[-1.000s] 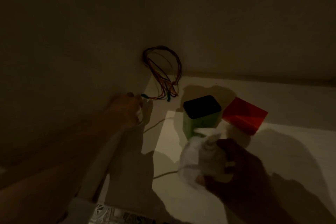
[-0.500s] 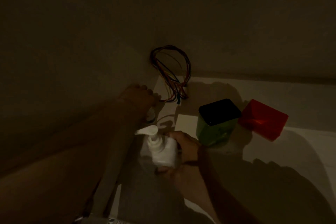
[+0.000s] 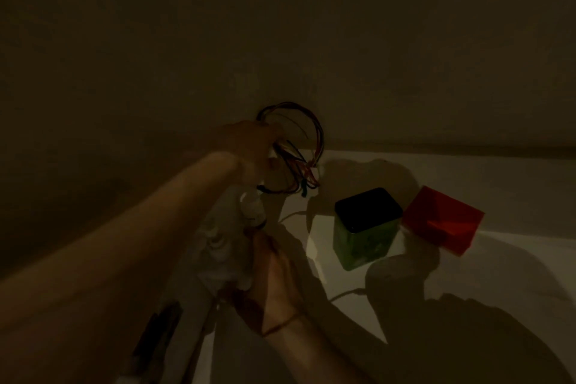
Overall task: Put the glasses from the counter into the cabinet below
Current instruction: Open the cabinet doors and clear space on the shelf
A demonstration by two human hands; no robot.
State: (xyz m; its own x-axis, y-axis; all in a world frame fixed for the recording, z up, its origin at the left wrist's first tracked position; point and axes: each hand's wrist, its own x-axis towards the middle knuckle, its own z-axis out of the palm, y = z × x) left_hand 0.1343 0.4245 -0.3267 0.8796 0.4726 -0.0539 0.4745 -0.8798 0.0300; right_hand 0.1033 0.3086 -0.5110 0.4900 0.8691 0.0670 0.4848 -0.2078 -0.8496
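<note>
Since half a second ago, the left hand [image 3: 249,146] has risen from the shelf floor to the loop of coloured wires [image 3: 296,146] in the back corner, and the right hand [image 3: 274,265] has carried the white bottle [image 3: 227,246] further left and back, closer to those wires.

No drinking glass can be identified in this dim view. The only item being handled is the white bottle, which appears to be a pump bottle; its outline is blurred. It sits low in the left part of the lit area, just in front of the wires and below the left forearm.

The right hand is closed around the lower right side of the bottle, fingers wrapped against it. The left hand is at the wires with its fingers curled; whether it grips them, or anything else, cannot be told.

To the right of the bottle, and apart from it, a green box with a black lid [image 3: 366,227] stands upright on the pale shelf floor [image 3: 498,259]. A red box [image 3: 442,221] lies just beside it on the right. A thin cord [image 3: 346,293] runs across the floor in front of the green box.
</note>
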